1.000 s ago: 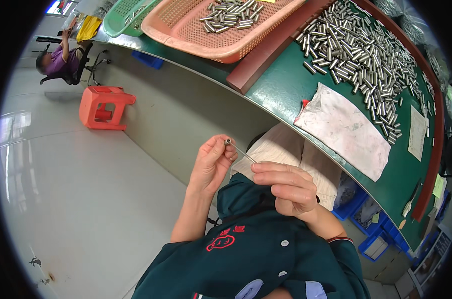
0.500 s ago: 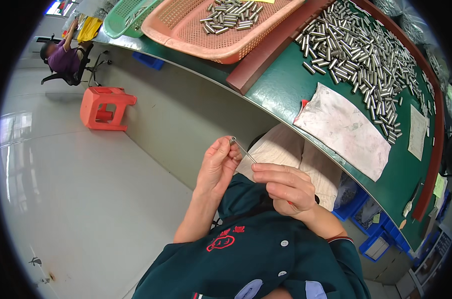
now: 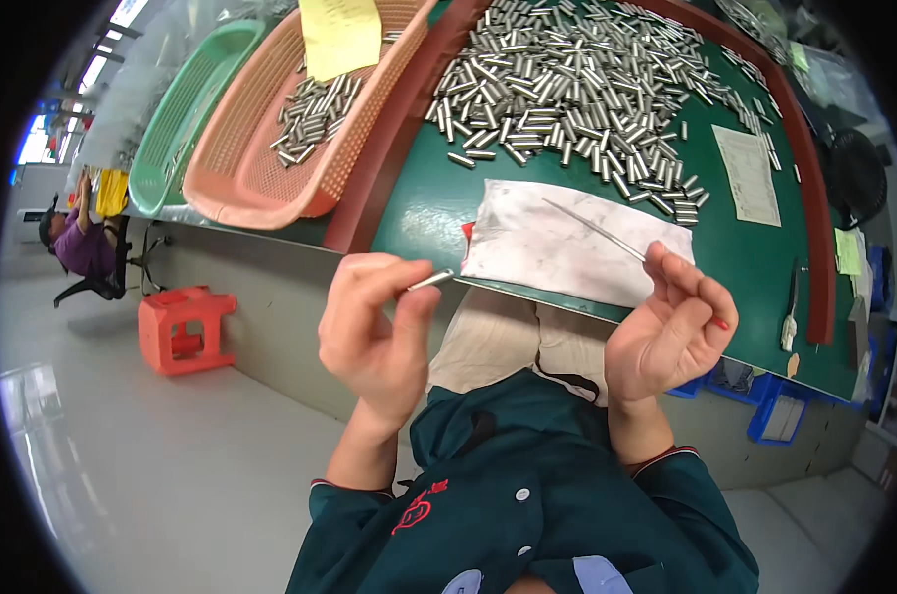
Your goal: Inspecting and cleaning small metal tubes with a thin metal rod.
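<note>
My left hand (image 3: 374, 332) was pinched shut on a small metal tube (image 3: 429, 280), thumb and fingertips on one end, the rest sticking out toward the table (image 3: 438, 213). My right hand (image 3: 666, 332) was loosely curled, fingertips gripping a thin wire rod (image 3: 595, 228) that slanted up-left over the white cloth (image 3: 567, 247). Tube and rod were apart, both held up in front of the table edge. Behind the cloth lay a big pile of metal tubes (image 3: 577, 89). A pink basket (image 3: 280, 139) with a few more tubes sat to the left, with a green basket (image 3: 181, 119) beside it.
</note>
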A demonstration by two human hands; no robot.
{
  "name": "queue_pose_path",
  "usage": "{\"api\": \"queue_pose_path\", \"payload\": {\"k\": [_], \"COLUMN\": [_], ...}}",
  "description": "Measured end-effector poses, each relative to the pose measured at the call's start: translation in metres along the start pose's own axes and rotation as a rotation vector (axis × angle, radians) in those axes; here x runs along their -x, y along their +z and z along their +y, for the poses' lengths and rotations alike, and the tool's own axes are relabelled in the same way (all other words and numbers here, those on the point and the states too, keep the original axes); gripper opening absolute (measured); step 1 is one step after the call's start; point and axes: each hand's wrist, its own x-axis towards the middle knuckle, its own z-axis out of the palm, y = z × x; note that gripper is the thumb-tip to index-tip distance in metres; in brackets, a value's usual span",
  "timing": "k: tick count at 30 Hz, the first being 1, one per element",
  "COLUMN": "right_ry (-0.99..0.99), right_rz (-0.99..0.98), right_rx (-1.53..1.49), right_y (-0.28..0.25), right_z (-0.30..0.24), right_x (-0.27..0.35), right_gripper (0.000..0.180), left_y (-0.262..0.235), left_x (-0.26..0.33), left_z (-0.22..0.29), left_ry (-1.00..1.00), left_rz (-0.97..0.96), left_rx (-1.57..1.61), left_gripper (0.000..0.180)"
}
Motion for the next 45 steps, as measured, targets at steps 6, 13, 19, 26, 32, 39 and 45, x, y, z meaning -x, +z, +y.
{"api": "queue_pose_path", "payload": {"k": [6,13,19,26,32,39,45], "right_ry": [0.071,0.099,0.12,0.125,0.135,0.133,0.124], "right_rz": [0.054,0.008,-0.018,0.049,-0.041,-0.061,-0.069], "right_rx": [-0.019,-0.026,-0.027,0.055,0.061,0.07,0.088], "right_y": [-0.01,-0.011,-0.009,-0.014,-0.017,-0.014,-0.013], "right_z": [0.009,0.007,0.005,0.01,0.01,0.013,0.012], "right_x": [-0.008,-0.008,-0.01,-0.008,-0.007,-0.006,-0.007], "right_gripper": [0.017,0.016,0.016,0.016,0.019,0.019,0.019], "left_y": [0.046,0.041,0.035,-0.006,-0.025,-0.026,-0.024], "left_x": [-0.023,-0.011,-0.008,0.023,0.07,0.093,0.093], "left_z": [-0.027,-0.037,-0.032,-0.016,-0.041,-0.063,-0.065], "left_ry": [0.353,0.33,0.209,-1.045,-1.344,-1.382,-1.499], "left_rz": [-0.48,-0.405,-0.387,0.213,0.339,0.23,0.326], "left_rx": [-0.403,-0.393,-0.404,1.049,1.301,1.325,1.405], "left_gripper": [0.018,0.016,0.009,0.033,0.033,0.033,0.033]}}
